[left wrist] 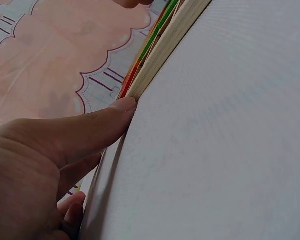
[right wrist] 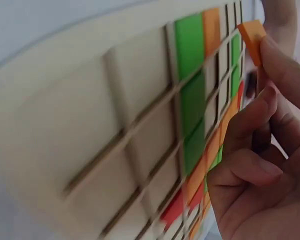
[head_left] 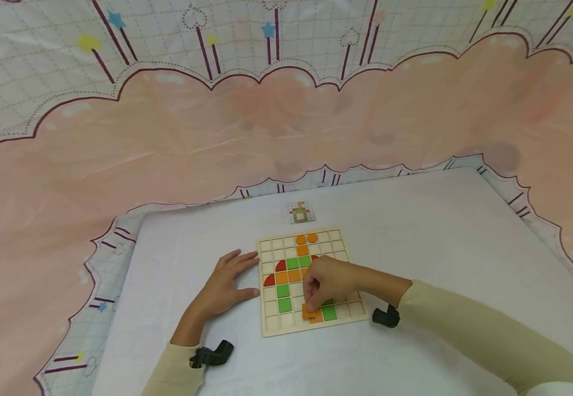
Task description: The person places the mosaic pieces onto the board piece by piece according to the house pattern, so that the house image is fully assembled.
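A wooden grid board [head_left: 271, 325] lies on the white table, with green and orange squares, red quarter-round pieces and two orange discs [head_left: 312, 237] in its cells. Thumb and fingertip of my right hand [head_left: 333, 276] pinch an orange square tile [right wrist: 252, 39] over the bottom row, beside an orange square [head_left: 317, 317] lying there. The other right fingers are curled in. At the board's left side, my left hand [head_left: 225, 281] is spread out, its fingertips and thumb touching the edge. The right hand hides some cells in the middle of the board.
Just beyond the board lies a small card [head_left: 301, 212] with a coloured block figure on a grid. The table [head_left: 415, 220] is covered in white, and a peach patterned cloth [head_left: 192, 137] surrounds it. Black wrist mounts [head_left: 212, 355] sit on both arms.
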{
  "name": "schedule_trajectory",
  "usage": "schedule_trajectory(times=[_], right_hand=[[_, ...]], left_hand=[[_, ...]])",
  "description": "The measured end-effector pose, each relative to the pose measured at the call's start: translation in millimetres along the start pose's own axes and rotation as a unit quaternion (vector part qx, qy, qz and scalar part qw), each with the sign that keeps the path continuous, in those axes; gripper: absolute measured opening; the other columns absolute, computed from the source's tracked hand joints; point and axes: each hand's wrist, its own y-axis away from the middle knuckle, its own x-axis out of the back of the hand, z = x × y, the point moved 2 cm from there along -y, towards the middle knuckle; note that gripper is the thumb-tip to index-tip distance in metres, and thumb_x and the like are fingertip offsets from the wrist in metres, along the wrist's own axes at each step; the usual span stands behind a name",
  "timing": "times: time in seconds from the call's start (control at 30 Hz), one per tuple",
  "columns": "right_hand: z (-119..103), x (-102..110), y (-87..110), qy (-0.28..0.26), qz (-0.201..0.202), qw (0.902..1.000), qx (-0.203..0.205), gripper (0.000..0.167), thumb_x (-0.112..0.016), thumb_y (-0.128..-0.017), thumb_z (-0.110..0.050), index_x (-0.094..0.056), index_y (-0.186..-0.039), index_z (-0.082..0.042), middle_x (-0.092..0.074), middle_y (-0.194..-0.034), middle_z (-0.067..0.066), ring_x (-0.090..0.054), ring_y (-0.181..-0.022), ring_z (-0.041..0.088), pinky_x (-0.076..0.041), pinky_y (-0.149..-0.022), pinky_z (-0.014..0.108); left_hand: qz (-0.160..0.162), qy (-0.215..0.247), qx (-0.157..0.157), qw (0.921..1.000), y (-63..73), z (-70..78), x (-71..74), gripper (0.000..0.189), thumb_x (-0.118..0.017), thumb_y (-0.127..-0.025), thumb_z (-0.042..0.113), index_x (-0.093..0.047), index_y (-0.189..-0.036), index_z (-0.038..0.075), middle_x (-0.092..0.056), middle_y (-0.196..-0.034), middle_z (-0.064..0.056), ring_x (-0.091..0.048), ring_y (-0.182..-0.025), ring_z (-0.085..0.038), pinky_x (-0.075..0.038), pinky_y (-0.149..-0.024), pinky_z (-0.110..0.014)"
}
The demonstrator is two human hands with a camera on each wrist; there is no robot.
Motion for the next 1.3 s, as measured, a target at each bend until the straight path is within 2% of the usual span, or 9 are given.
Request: schedule_trajectory(times=[0.1,0.3,0.63,0.8,0.93,1.1,1.2,1.3], right_hand=[[-9,-9,-8.9,0.022,0.002,0.9998,-0.001,0.02,-0.087,-0.082,-0.023,-0.072,-0.069,-0.025,-0.06,-0.059,-0.013,-0.051,-0.062,0.001,-0.041,-0.056,0.017],[-17,-19,-15.6,0.089,0.009,0.9952,-0.039,0.025,-0.088,-0.081,-0.028,-0.069,-0.064,-0.027,-0.059,-0.058,-0.014,-0.053,-0.065,0.002,-0.042,-0.053,0.019],[-20,-24,-12.8,0.121,0.031,0.99,-0.064,0.029,-0.09,-0.078,-0.031,-0.068,-0.06,-0.028,-0.057,-0.055,-0.015,-0.053,-0.065,0.003,-0.041,-0.052,0.02],[-14,-19,-3.7,0.133,0.038,0.989,-0.051,0.029,-0.089,-0.079,-0.028,-0.068,-0.06,-0.027,-0.057,-0.057,-0.015,-0.051,-0.066,0.003,-0.042,-0.054,0.02],[3,-5,16.7,0.116,0.027,0.9925,-0.028,0.024,-0.088,-0.08,-0.024,-0.07,-0.064,-0.028,-0.057,-0.061,-0.016,-0.049,-0.064,0.002,-0.041,-0.055,0.018],[36,18,62.1,0.06,-0.02,0.9979,-0.017,0.016,-0.088,-0.08,-0.02,-0.075,-0.075,-0.028,-0.062,-0.069,-0.017,-0.051,-0.067,0.0,-0.045,-0.061,0.017],[57,29,94.7,0.041,-0.038,0.9974,-0.046,0.018,-0.09,-0.076,-0.018,-0.075,-0.079,-0.027,-0.064,-0.074,-0.015,-0.054,-0.07,0.002,-0.048,-0.063,0.018],[77,35,125.6,0.035,-0.049,0.9933,-0.099,0.025,-0.093,-0.071,-0.017,-0.073,-0.08,-0.029,-0.063,-0.076,-0.012,-0.054,-0.072,0.004,-0.048,-0.063,0.02]], left_hand=[[-0.001,0.0,0.0,1.0,-0.6,-0.5,-0.1,0.074,-0.087,-0.08,0.03,-0.057,-0.147,0.022,-0.044,-0.16,0.008,-0.017,-0.157,-0.03,-0.025,-0.121,-0.067],[-0.004,-0.001,0.0,1.0,-0.4,-0.7,0.5,0.074,-0.087,-0.08,0.03,-0.057,-0.147,0.022,-0.044,-0.16,0.008,-0.017,-0.157,-0.03,-0.025,-0.121,-0.067],[-0.002,-0.003,-0.001,1.0,-0.2,1.2,1.0,0.074,-0.087,-0.08,0.029,-0.057,-0.147,0.02,-0.045,-0.16,0.007,-0.018,-0.157,-0.031,-0.025,-0.121,-0.067],[-0.002,-0.002,-0.001,1.0,-0.2,1.7,0.8,0.074,-0.087,-0.08,0.028,-0.057,-0.147,0.019,-0.045,-0.16,0.006,-0.018,-0.157,-0.031,-0.025,-0.121,-0.067],[-0.002,0.002,0.003,1.0,-0.7,2.5,0.8,0.074,-0.088,-0.08,0.028,-0.057,-0.147,0.019,-0.045,-0.16,0.006,-0.017,-0.157,-0.031,-0.025,-0.121,-0.067],[-0.003,-0.003,0.005,1.0,-0.4,2.2,0.7,0.075,-0.088,-0.08,0.029,-0.057,-0.147,0.02,-0.045,-0.16,0.006,-0.017,-0.157,-0.031,-0.025,-0.121,-0.067],[-0.003,-0.006,0.006,1.0,-0.5,2.3,0.3,0.075,-0.088,-0.08,0.029,-0.057,-0.147,0.02,-0.045,-0.161,0.006,-0.017,-0.157,-0.031,-0.025,-0.121,-0.068],[-0.002,-0.005,0.006,1.0,-0.5,2.6,-0.1,0.075,-0.088,-0.08,0.029,-0.057,-0.147,0.019,-0.045,-0.161,0.006,-0.017,-0.157,-0.032,-0.024,-0.12,-0.068]])
